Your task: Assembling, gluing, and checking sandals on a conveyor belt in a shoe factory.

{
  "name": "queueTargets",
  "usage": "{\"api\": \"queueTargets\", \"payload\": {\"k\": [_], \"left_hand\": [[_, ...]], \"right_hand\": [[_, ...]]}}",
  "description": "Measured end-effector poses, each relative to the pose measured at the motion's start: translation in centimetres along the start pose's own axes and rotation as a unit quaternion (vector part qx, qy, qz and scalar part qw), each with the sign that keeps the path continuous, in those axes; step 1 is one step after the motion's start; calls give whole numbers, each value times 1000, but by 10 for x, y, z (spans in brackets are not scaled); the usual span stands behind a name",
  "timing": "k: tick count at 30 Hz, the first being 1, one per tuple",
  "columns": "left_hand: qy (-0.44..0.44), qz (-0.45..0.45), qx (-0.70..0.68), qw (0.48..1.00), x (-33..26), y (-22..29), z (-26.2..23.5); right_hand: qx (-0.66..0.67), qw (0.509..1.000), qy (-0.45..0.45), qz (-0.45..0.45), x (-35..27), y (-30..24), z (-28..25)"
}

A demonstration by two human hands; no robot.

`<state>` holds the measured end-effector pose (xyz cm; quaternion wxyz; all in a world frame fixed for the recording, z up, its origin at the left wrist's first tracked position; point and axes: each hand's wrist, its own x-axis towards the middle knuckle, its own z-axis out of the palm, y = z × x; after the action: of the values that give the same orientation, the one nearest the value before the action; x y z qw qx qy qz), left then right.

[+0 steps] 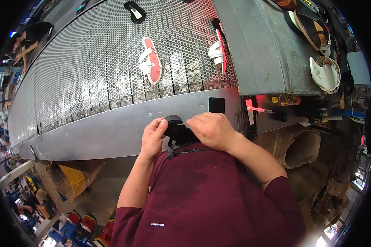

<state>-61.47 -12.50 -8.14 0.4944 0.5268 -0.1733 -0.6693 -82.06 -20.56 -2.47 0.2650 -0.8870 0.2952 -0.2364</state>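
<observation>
A perforated metal conveyor [82,70] sweeps across the upper left and middle of the frame, bearing finished-looking footwear but not the piece in work. A grey metal housing [255,49] blocks its upper-right side, and a smooth metal ledge [86,131] runs along its near edge, with a brown open-ended container [301,148] at right of the frame. At centre, over the ledge's near edge, the person's right hand [214,129] is closed, fingers pinched on a thin pale implement [184,124], while the left hand [153,136] grips the rim of a black strapped piece [176,131], probably a sandal. That piece sits between the hands, close to the body, so the work on it seems underway rather than done; setting it down is not yet done, and how much handwork is left cannot be told. On the belt, a white sandal with a pink insole [154,68] lies flat, another white sandal [217,55] is tipped on edge near the housing, and a black sole with a white strip [135,12] lies at the top. A dark phone [217,105] rests just beyond the right hand, crowding the ledge there.
</observation>
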Motion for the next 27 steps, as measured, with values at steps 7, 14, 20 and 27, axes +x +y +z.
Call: {"api": "queueTargets", "payload": {"k": [7, 14, 20, 27], "left_hand": [[-9, -21, -6, 1000, -2, 4, 14], [-9, -9, 3, 1000, 0, 0, 26], [-11, -3, 30, 999, 1, -4, 36], [-33, -10, 13, 999, 1, -10, 45]], "right_hand": [[-84, 996, 5, -43, 8, 1, 2], [-163, 983, -26, -78, 6, 0, -9], [-201, 966, -131, -98, 18, -3, -24], [-112, 947, -301, -32, 42, -1, -43]]}}
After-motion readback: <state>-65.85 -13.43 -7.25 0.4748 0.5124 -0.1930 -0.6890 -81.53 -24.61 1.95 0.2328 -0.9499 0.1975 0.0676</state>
